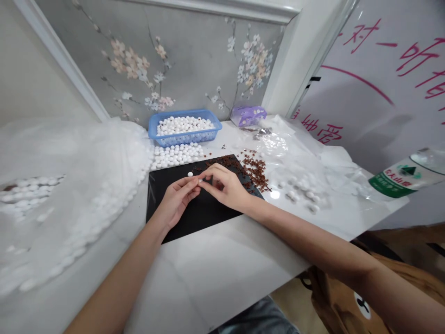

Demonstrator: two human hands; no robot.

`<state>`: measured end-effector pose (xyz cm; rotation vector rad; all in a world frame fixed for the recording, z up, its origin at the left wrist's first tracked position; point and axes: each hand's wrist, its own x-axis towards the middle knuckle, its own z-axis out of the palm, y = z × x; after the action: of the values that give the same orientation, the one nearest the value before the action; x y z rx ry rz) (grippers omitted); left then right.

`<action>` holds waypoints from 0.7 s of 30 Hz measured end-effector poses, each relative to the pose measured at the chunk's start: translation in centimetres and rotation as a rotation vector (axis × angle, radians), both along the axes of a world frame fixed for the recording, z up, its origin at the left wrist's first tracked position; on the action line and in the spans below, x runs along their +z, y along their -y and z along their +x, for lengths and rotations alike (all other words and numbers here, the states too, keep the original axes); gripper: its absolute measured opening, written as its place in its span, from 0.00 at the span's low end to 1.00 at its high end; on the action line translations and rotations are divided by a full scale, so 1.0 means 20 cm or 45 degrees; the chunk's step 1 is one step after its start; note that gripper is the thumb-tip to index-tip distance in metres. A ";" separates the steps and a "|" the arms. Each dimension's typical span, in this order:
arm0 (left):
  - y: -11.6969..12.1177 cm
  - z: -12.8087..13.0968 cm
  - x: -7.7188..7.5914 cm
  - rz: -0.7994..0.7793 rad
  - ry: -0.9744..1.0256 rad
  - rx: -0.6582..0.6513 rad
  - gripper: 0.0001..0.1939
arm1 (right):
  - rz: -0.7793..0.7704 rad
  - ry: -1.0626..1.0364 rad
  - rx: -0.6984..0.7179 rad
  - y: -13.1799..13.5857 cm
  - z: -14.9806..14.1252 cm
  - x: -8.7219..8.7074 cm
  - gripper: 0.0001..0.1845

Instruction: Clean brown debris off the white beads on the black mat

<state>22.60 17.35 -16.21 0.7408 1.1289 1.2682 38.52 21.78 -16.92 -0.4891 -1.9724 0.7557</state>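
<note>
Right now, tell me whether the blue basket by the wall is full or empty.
Nearly full: white balls cover the inside of the blue basket from wall to wall, reaching about its rim.

The head camera looks forward and down from the person's head, close above the left hand (177,199) and right hand (224,185) at frame centre, with the table (215,273) below them and the wall (163,60) across the top.
</note>
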 end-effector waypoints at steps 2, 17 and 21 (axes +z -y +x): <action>-0.01 -0.02 0.01 0.008 -0.047 0.043 0.11 | 0.033 0.071 -0.019 -0.04 0.03 0.04 0.10; -0.03 -0.17 -0.03 0.503 -1.726 0.051 0.10 | 0.158 0.704 -0.647 -0.30 0.09 -0.03 0.08; -0.03 -0.18 -0.04 0.531 -1.751 0.057 0.10 | 0.147 0.796 -0.572 -0.35 -0.11 -0.03 0.11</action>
<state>19.04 17.99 -16.96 2.0728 1.9436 0.9489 36.37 28.72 -17.44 -1.1558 -2.3223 0.2067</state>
